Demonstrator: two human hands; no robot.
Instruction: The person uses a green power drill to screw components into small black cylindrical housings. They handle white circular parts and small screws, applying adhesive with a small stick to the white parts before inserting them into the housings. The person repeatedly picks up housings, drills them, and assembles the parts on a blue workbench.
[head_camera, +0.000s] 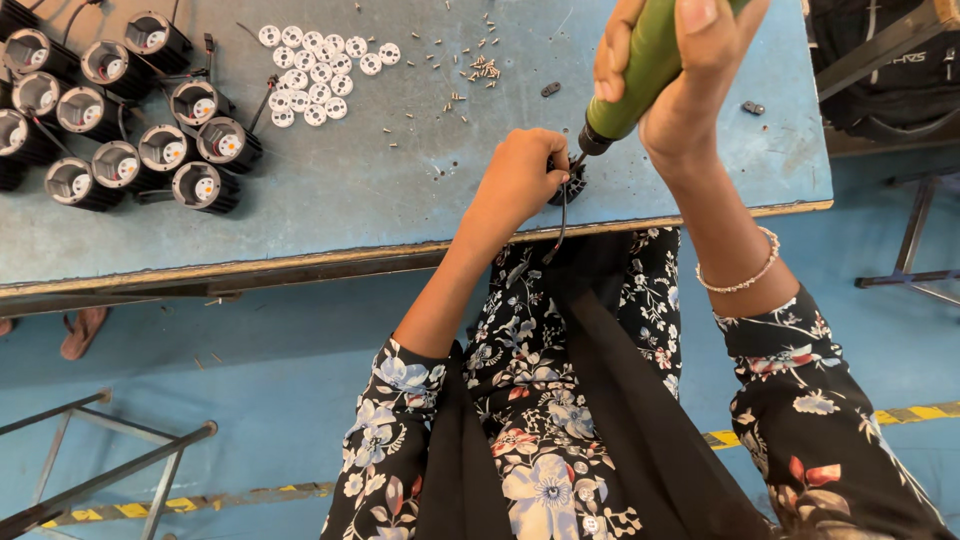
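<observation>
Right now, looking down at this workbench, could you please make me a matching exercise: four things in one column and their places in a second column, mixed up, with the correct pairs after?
Things:
1. green screwdriver
2. white discs
3. black round housings
4. small black part

Places:
A. far left of the table
B. gripped in the right hand, tip pointing down
C. held by the left hand near the table's front edge
D. loose pile at the back of the table, right of the housings

Pairs: 1-B, 2-D, 3-A, 4-C
</observation>
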